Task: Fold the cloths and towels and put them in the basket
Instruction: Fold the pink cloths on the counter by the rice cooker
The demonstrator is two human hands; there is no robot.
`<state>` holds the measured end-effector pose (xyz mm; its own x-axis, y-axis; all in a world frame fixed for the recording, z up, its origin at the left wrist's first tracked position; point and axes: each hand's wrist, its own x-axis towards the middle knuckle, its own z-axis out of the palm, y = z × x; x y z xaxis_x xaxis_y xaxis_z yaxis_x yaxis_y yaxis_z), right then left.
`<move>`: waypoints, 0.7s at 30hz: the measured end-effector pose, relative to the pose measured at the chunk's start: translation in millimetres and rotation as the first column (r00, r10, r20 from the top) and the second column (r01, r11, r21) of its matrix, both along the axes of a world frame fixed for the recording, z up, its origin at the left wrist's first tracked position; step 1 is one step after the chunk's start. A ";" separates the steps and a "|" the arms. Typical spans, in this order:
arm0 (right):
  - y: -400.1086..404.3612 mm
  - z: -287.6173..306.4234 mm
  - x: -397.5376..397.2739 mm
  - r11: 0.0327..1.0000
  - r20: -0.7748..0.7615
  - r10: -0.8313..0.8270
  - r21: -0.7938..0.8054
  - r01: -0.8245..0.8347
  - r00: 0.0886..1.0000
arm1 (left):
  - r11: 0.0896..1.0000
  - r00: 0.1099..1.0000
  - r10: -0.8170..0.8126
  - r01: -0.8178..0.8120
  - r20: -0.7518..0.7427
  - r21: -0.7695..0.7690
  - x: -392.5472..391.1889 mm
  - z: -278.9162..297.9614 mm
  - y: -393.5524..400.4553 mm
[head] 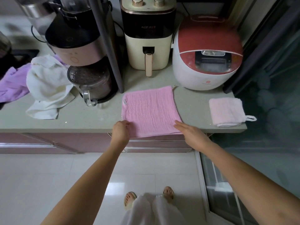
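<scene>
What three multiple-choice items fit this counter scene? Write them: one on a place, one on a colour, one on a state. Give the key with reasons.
1. Where does the folded cloth lie?
A. on the white towel
B. at the counter's right end, in front of the rice cooker
C. on the floor

2. What colour is the spread cloth under the hands?
A. pink
B. green
C. black

3. How is the left hand placed?
A. hanging free of the counter
B. flat on the rice cooker
C. pinching the spread cloth's near left corner

Key: B, it lies alone on the counter in front of the rice cooker. A, its ribbed surface is pink. C, its fingers curl on that corner while the right hand lies flat, fingers straight, at the near right corner.
</scene>
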<state>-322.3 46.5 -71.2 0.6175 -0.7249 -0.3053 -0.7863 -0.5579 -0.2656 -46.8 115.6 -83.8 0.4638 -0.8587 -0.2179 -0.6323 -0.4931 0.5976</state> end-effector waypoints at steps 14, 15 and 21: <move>-8.2 17.7 -2.5 0.999 0.098 -0.049 -0.018 0.051 0.994 | 0.846 0.653 -0.512 0.497 0.558 0.194 18.5 7.0 28.6; -9.8 20.8 -4.0 0.996 0.155 -0.092 0.037 0.087 0.984 | 0.798 0.637 -0.579 0.569 0.509 0.197 21.4 9.3 30.1; -22.0 40.2 -19.1 0.863 0.267 -0.388 0.441 0.246 0.882 | 0.801 0.819 -0.573 0.565 -0.020 0.197 30.1 35.9 38.0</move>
<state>-341.4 24.5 -31.0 0.4891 -0.7663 -0.4166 -0.7244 -0.0908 -0.6834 -16.7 153.5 -47.9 -0.0843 -0.9161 -0.3920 -0.8548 -0.1356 0.5009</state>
